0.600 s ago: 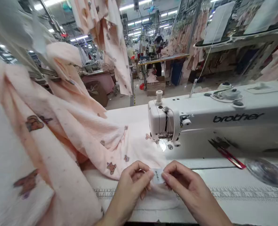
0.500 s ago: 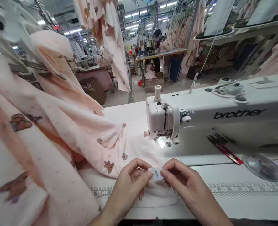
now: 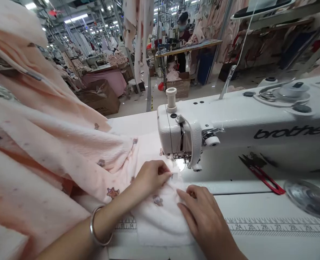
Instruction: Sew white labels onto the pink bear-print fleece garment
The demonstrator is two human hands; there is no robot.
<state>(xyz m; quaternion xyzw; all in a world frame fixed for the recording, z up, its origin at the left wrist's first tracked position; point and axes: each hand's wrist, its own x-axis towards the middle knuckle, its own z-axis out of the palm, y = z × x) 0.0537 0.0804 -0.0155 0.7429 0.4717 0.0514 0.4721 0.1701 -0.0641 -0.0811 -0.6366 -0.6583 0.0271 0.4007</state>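
Observation:
My left hand (image 3: 150, 177) pinches a small white label (image 3: 175, 176) against the edge of the pale pink printed fabric (image 3: 75, 151), just in front of the needle area of the white Brother sewing machine (image 3: 230, 126). A silver bangle sits on that wrist. Flat on a white fold of the fabric (image 3: 160, 220) rests my right hand (image 3: 200, 213), fingers together and pressing down, a little nearer to me than the label. The needle and presser foot (image 3: 181, 159) stand just behind the label under a bright lamp.
Red thread snips (image 3: 262, 177) lie on the machine bed at right, beside a shiny round dish (image 3: 308, 198). A ruler strip (image 3: 270, 227) runs along the table front. More pink fabric hangs at left. Other work tables and boxes stand beyond the aisle.
Both hands held the label up between them near the table front. Now the left hand has carried it forward to the presser foot and the right hand lies flat on the fabric.

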